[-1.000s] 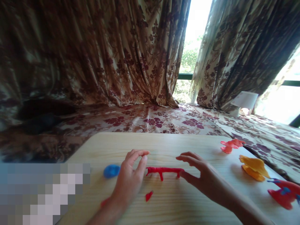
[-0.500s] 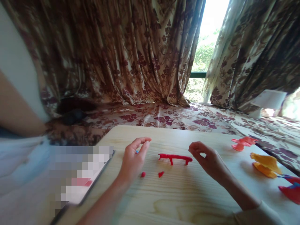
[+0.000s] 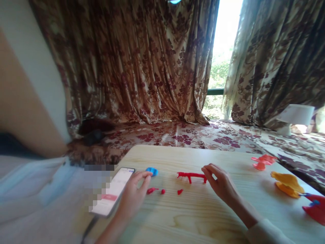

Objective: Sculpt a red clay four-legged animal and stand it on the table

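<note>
A slim red modelling-clay figure (image 3: 194,175) with legs stands on the light wooden table (image 3: 203,217). My right hand (image 3: 220,179) is at its right end, thumb and fingers pinched together; I cannot tell whether they touch it or what they hold. My left hand (image 3: 135,189) has thumb and index finger closed in front of a blue lump of clay (image 3: 152,170). Whether those fingertips grip the lump or something smaller is unclear. Nearer to me lie a red tapered piece (image 3: 151,190), a small red ball (image 3: 163,191) and a small red pointed piece (image 3: 180,191).
A phone (image 3: 114,193) with a lit screen lies at the table's left side, a dark cable below it. Along the right side are coral (image 3: 264,161), yellow (image 3: 288,183) and red-and-blue (image 3: 315,206) clay-like shapes. Behind stand patterned curtains (image 3: 142,67) and a white lamp (image 3: 297,115).
My left hand has moved left and towards me, uncovering the blue lump and the red tapered piece. The right hand stays near the figure's right end. The view has shifted slightly.
</note>
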The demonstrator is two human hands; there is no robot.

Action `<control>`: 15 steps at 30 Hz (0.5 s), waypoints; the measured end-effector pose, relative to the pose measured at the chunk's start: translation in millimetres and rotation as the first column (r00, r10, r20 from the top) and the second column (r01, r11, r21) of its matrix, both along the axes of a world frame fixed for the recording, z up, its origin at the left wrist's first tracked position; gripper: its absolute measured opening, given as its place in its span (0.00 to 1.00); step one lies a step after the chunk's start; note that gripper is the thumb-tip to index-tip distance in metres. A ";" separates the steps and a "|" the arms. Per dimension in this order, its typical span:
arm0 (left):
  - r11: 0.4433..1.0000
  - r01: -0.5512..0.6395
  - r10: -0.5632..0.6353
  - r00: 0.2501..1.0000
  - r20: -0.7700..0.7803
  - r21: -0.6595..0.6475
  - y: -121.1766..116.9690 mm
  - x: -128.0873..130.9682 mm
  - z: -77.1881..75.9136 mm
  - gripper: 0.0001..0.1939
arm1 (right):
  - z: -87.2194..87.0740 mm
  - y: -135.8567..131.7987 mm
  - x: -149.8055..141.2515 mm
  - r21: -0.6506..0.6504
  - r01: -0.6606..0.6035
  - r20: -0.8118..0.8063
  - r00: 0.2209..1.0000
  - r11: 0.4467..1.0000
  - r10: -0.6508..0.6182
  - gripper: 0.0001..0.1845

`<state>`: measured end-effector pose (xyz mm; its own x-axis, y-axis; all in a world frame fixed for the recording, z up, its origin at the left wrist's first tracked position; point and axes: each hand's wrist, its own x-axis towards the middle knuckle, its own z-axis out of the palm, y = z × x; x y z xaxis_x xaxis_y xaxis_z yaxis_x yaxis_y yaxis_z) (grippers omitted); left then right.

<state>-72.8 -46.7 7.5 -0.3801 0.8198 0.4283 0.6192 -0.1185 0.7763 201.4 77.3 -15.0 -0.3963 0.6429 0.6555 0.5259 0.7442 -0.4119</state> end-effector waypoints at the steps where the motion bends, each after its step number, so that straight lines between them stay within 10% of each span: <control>1: 1.000 -0.006 0.006 0.999 -0.044 -0.007 -2.0 -4.1 -1.2 0.11 | -0.6 0.1 1.1 0.006 0.000 -0.004 1.000 1.000 0.000 0.13; 15: 0.963 0.010 -0.142 0.867 -0.478 -0.269 -3.3 -9.5 -18.9 0.11 | -11.7 6.6 6.1 0.068 0.019 -0.061 0.998 0.998 -0.015 0.10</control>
